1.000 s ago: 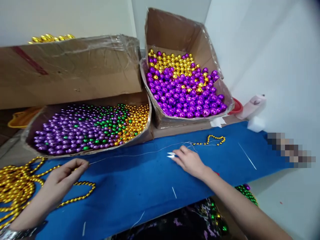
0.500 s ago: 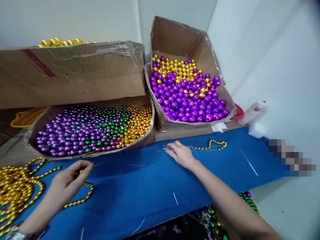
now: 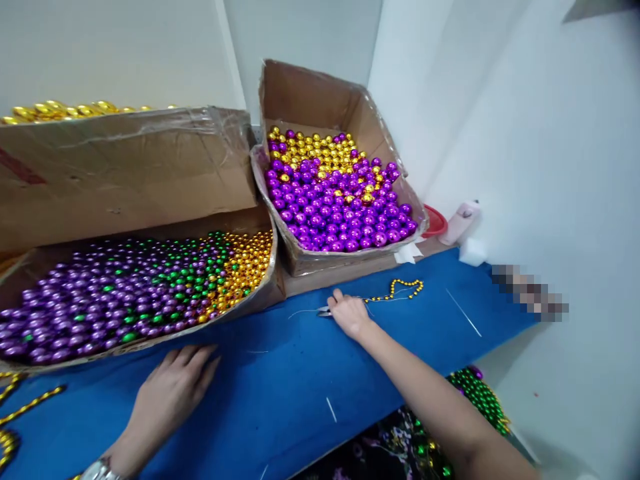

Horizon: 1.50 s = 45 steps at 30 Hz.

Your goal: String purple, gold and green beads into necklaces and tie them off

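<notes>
My right hand point(image 3: 347, 315) is closed around small scissors point(image 3: 325, 311), whose pointed metal blades stick out to the left; the handle is hidden in my palm. A short string of gold beads point(image 3: 407, 289) lies on the blue cloth just beyond that hand, with thin thread near it. My left hand point(image 3: 175, 381) is low over the cloth in front of the box of small beads. Its fingers reach forward, the thumb a little apart, and nothing shows between them. Gold bead strands point(image 3: 33, 405) lie to its left, partly out of view.
A cardboard box point(image 3: 273, 283) of small purple, green and gold beads stands behind my left hand. Another box point(image 3: 345, 257) holds larger purple and gold balls. Loose thread pieces point(image 3: 331, 409) lie on the blue cloth point(image 3: 280, 400). A red bowl point(image 3: 434, 221) stands by the wall.
The view has swung right. My left hand has let go of the gold bead strand it pinched, and its fingers have spread. My right hand keeps the scissors near the short gold string.
</notes>
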{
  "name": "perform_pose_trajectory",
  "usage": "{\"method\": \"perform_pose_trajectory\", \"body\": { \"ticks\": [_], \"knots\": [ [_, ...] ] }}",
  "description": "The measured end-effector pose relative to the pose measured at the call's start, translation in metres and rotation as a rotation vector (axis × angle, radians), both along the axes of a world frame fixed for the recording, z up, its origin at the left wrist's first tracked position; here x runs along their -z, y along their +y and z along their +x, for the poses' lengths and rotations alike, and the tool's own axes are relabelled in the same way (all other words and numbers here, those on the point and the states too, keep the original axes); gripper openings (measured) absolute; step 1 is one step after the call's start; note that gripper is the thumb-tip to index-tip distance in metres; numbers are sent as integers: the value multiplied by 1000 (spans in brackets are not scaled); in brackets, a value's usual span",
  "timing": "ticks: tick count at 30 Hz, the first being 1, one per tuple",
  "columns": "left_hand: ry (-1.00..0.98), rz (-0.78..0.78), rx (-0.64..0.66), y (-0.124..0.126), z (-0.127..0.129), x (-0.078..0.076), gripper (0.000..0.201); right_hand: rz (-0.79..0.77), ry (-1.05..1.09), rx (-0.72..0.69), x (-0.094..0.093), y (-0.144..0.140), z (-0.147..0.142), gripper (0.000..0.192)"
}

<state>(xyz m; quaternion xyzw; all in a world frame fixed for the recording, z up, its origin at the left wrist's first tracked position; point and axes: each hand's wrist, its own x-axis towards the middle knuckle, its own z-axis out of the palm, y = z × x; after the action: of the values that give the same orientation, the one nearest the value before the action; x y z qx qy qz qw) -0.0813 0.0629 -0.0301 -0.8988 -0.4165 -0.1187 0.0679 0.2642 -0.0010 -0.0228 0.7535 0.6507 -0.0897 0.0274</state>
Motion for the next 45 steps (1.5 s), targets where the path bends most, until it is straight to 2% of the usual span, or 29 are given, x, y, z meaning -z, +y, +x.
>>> {"method": "perform_pose_trajectory", "body": {
  "ticks": [2, 5, 8, 10, 16, 19, 21, 23, 26, 28, 30, 32, 34, 36, 39, 42, 45],
  "knots": [
    [-173, -47, 93, -4, 22, -12, 29, 22, 18, 7, -4, -8, 2, 31],
    [-405, -214, 227, -15, 69, -36, 25, 57, 48, 8, -11, -23, 11, 31],
    [-527, -355, 301, -28, 115, -56, 20, 75, 61, 34, -13, -30, 22, 31],
    [-563, -419, 323, -35, 135, -62, 19, 78, 68, 52, -11, -28, 27, 31],
    [-587, -569, 319, -50, 155, -61, 20, 89, 152, 40, -2, -6, 16, 31],
    [-651, -657, 249, -50, 159, -62, 22, 143, 242, 48, -5, -8, 14, 32],
    [-784, -723, 178, -45, 166, -66, 24, 211, 324, 55, -13, -20, 17, 31],
    [-1005, -811, 164, -40, 180, -73, 26, 305, 422, 52, -26, -41, 19, 22],
    [-1238, -1027, 341, -45, 220, -88, 34, 459, 574, 39, -56, -78, 22, 12],
    [-1142, -1217, 517, -57, 254, -99, 46, 545, 651, 55, -78, -105, 26, 17],
    [-919, -1368, 672, -72, 285, -106, 53, 652, 773, 103, -96, -132, 35, 20],
    [-731, -1434, 800, -85, 309, -108, 48, 842, 1031, 219, -107, -160, 51, 16],
    [-595, -1451, 864, -91, 325, -106, 38, 1042, 1249, 392, -107, -193, 72, 14],
    [-449, -1426, 891, -94, 336, -99, 31, 1170, 1401, 551, -98, -227, 92, 15],
    [-241, -1303, 956, -98, 352, -86, 25, 1268, 1489, 739, -70, -277, 115, 17],
    [-108, -1117, 1030, -110, 369, -73, 23, 1321, 1431, 899, -36, -315, 124, 22],
    [-57, -917, 1101, -128, 385, -62, 22, 1334, 1329, 1032, -3, -340, 121, 28]
  ]
}}
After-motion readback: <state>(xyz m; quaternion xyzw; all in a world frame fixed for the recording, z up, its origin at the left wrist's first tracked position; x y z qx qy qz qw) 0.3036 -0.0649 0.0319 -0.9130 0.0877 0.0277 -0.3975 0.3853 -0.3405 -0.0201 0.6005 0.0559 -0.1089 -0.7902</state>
